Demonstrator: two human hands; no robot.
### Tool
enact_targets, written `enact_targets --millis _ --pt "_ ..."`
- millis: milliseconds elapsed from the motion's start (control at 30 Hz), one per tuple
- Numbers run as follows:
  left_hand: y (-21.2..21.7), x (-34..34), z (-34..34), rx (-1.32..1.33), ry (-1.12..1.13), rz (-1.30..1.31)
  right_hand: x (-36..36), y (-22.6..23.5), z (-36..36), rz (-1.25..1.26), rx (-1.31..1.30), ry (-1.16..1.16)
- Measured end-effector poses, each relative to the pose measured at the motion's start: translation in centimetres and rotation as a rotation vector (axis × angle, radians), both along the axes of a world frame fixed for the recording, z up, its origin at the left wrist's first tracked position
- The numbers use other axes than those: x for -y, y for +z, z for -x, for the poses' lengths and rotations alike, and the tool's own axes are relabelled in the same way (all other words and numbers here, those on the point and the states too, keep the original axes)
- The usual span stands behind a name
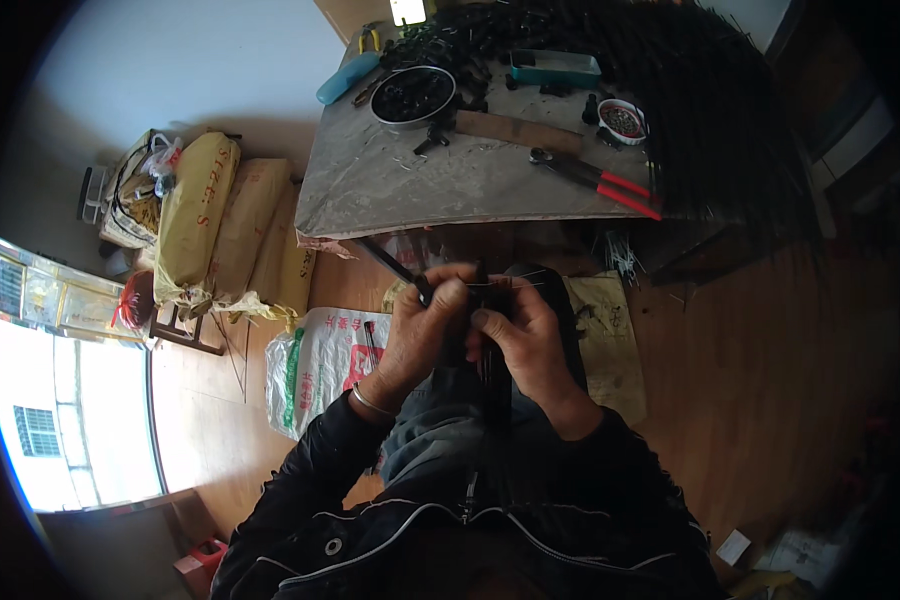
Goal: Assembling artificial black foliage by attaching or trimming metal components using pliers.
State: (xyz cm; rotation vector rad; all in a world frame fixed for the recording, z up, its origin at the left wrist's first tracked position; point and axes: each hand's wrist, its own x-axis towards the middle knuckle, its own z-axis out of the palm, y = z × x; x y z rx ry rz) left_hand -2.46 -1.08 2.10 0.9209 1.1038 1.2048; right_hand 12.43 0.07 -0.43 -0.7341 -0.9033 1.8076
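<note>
Above my lap, my two hands work close together. My left hand [422,325] is closed around a dark, narrow bar-like piece [388,262] that sticks out toward the upper left. Just beside it, my right hand [522,332] pinches a thin, pale wire [525,281] running across between the hands. A bundle of thin dark strands [489,372] hangs below the fingers; where it is held is hidden. Between the hands a short dark upright piece shows, too dim to name.
On the grey table [370,185] lie red-handled cutters [600,182], a bowl of black parts [413,97], a small white bowl [621,121], a teal tray [555,68] and a large heap of black strands [710,110]. Yellow sacks [198,215] stand left; a white plastic sack [320,365] lies below.
</note>
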Motion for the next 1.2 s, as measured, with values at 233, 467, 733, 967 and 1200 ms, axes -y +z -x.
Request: enact_targets --millis 233,467,733,967,1200 --pt "1.9 -7.3 1.0 0.443 0.066 0.090 -0.4 0.2 0.4 0.045 0.044 0.015" --pt "0.4 -7.1 1.5 -0.040 -0.433 -0.018 -0.4 0.0 0.5 0.027 0.092 -0.005" --pt "-0.2 -7.3 1.7 0.153 -0.342 -0.008 -0.8 0.0 0.6 0.038 0.078 0.009" --pt "-0.4 -7.2 2.2 0.153 -0.356 -0.029 -1.2 -0.5 0.8 0.055 0.097 0.015" --pt "-0.6 -7.2 2.1 0.218 -0.338 -0.033 -1.2 -0.1 1.2 0.050 0.129 -0.015"
